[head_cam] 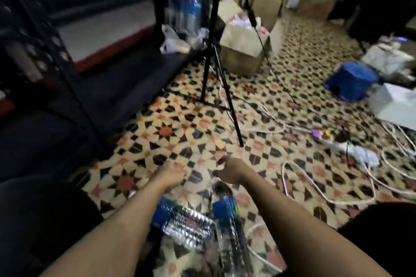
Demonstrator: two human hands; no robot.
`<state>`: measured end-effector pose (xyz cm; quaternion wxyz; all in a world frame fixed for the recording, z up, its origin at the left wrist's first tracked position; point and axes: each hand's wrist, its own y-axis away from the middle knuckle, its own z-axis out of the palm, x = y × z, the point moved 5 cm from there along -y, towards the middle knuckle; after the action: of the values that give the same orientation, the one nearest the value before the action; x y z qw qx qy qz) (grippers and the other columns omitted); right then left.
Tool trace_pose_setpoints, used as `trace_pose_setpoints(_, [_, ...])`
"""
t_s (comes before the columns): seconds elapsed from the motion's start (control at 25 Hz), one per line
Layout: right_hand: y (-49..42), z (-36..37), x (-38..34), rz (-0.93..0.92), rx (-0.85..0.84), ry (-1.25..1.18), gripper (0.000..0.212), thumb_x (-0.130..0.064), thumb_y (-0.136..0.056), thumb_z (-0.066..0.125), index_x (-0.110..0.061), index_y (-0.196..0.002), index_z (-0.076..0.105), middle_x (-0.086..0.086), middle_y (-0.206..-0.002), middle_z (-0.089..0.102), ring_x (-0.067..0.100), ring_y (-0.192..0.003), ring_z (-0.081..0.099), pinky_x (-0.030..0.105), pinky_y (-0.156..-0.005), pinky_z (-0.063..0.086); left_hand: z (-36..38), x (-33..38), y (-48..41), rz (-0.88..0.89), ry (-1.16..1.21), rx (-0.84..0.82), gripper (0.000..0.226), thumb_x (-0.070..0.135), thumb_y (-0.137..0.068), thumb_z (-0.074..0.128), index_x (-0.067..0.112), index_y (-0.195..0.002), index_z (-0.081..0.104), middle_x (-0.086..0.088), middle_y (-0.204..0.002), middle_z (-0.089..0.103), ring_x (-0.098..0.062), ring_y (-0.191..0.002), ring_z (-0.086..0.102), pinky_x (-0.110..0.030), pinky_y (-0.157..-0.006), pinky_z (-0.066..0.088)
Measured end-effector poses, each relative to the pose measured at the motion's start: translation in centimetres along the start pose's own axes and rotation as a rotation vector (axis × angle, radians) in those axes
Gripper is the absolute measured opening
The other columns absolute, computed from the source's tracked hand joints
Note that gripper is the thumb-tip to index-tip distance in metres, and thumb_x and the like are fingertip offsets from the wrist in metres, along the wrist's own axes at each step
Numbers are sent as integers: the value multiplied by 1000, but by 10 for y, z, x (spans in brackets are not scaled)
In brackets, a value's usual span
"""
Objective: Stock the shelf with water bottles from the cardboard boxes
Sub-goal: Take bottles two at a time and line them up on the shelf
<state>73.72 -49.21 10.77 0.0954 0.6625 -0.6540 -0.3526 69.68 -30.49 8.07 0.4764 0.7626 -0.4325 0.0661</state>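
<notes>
Right hand [227, 170] loosely curled, empty; left hand [171, 177] blurred, can't tell grip. Risk: foot or bottle snagging cable [285, 177] or tripod [231, 114] on the way to shelf [126, 78], toppling it. Both arms stretched forward, low over floor; bottles [186, 225] lie beneath forearms, untouched; box [243, 51] beyond tripod.

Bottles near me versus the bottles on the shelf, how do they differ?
The near bottles lie on their sides on the tiled floor; the shelf bottles stand upright. The near bottles are a pair off the shelf; the shelf bottles cluster on it beside a plastic bag. Both sets are clear plastic with blue labels.
</notes>
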Motion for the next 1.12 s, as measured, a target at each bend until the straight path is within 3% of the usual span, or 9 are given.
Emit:
trace_pose_setpoints(0.08, [-17,37,29,93,-41,-66,57,-33,-96,60,-10,-145,42,16,-139,54,29,-119,56,33,-95,44,28,-23,-16,-74,-10,46,58,42,-97,56,10,-143,44,-12,-145,49,-30,-126,52,-34,-106,43])
trace_pose_setpoints(0.2, [-33,87,56,202,-84,-162,58,-30,-91,66,-13,-141,43,14,-132,58,24,-104,55,33,-89,47,57,-56,-35,-203,69,147,70,48,-91,64,9,-143,41,-14,-137,53,-25,-110,56,-33,-90,47])
trace_pose_setpoints(0.28, [-40,112,73,309,-86,-222,80,-33,-82,73,-15,-149,31,14,-131,56,26,-106,57,32,-81,47,72,-89,-51,-390,178,239,87,54,-83,71,4,-144,37,-19,-139,49,-32,-119,54,-38,-94,49])
trace_pose_setpoints(0.4, [-52,159,109,472,-148,-318,99,-44,-69,76,-12,-148,26,11,-128,56,26,-105,57,31,-84,45,152,-181,-136,-537,373,27,120,80,-57,73,5,-145,42,-17,-142,52,-36,-128,53,-47,-105,47])
trace_pose_setpoints(0.52, [-42,174,121,539,-156,-370,95,-39,-75,77,-8,-147,24,13,-128,54,28,-106,54,30,-81,35,243,-295,-230,-741,409,58,141,104,-20,56,17,-130,51,-13,-132,59,-37,-113,59,-55,-84,51])
trace_pose_setpoints(0.6, [-41,173,130,552,-95,-395,82,-30,-76,81,-11,-139,32,9,-113,54,24,-95,52,29,-78,40,228,-261,-199,-702,541,123,142,100,-17,62,19,-132,49,-10,-125,63,-36,-106,64,-56,-84,54])
trace_pose_setpoints(0.72, [-47,167,124,486,-30,-415,83,-38,-58,91,-20,-122,42,3,-106,58,23,-94,58,33,-80,51,152,-178,-104,-622,443,243,125,81,-49,72,6,-140,31,-16,-118,57,-37,-107,61,-44,-87,55])
trace_pose_setpoints(0.92, [-70,160,96,470,222,-344,104,-63,-58,84,-19,-138,35,15,-135,51,37,-125,50,57,-99,46,102,-131,-79,-422,344,213,118,35,-77,83,13,-157,-1,-23,-146,42,-40,-129,49,-41,-105,43])
trace_pose_setpoints(1.12, [-81,161,75,423,150,-257,97,-54,-75,78,-11,-147,31,16,-152,21,35,-141,21,54,-109,35,91,-147,-85,-343,347,224,119,29,-65,92,27,-158,18,-15,-150,45,-37,-134,47,-46,-109,42])
